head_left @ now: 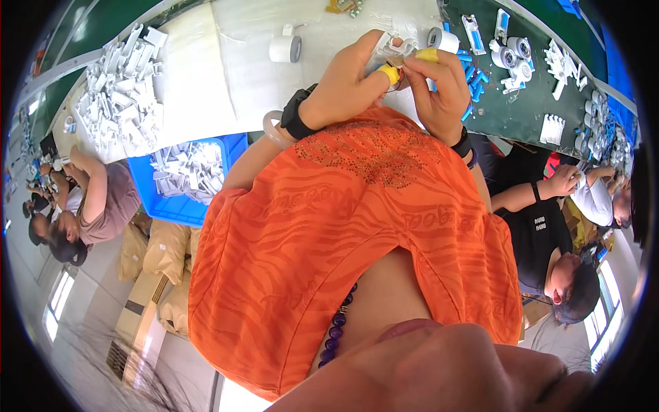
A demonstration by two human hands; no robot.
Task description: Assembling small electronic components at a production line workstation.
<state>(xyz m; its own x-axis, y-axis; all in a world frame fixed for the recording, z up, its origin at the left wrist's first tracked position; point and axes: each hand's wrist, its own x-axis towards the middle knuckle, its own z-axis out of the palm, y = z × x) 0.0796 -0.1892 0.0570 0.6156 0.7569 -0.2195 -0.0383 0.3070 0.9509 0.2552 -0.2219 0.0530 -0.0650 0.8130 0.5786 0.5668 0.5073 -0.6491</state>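
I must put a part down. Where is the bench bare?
Bare white bench lies between the heap of white parts and the tape roll. The green mat, right of the hands, is crowded with small parts.

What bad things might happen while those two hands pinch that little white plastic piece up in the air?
1. The small white plastic part is pinched only by fingertips of the left hand and right hand, above the table; it might slip and drop.
2. The yellow rubber finger covers could dull the feel, so the grip may falter.
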